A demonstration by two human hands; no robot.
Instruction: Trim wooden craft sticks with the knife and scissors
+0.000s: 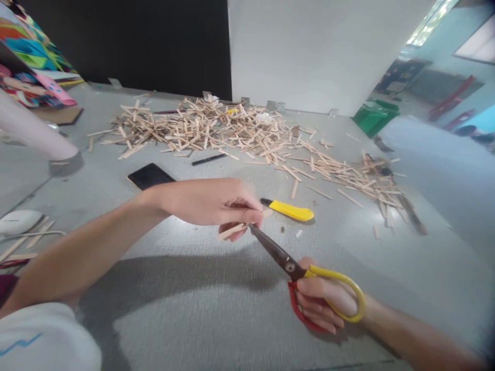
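Note:
My left hand pinches a thin wooden stick above the grey table, fingers closed round it. My right hand grips a pair of scissors with one yellow and one red handle loop. The dark blades point up and left, and their tip meets the stick right below my left fingers. A small wood chip lies on the table just beyond the blades.
A yellow utility knife lies behind my hands. A black phone and a black pen lie further back. A big heap of wooden sticks spreads across the far table. A green bin stands at the right.

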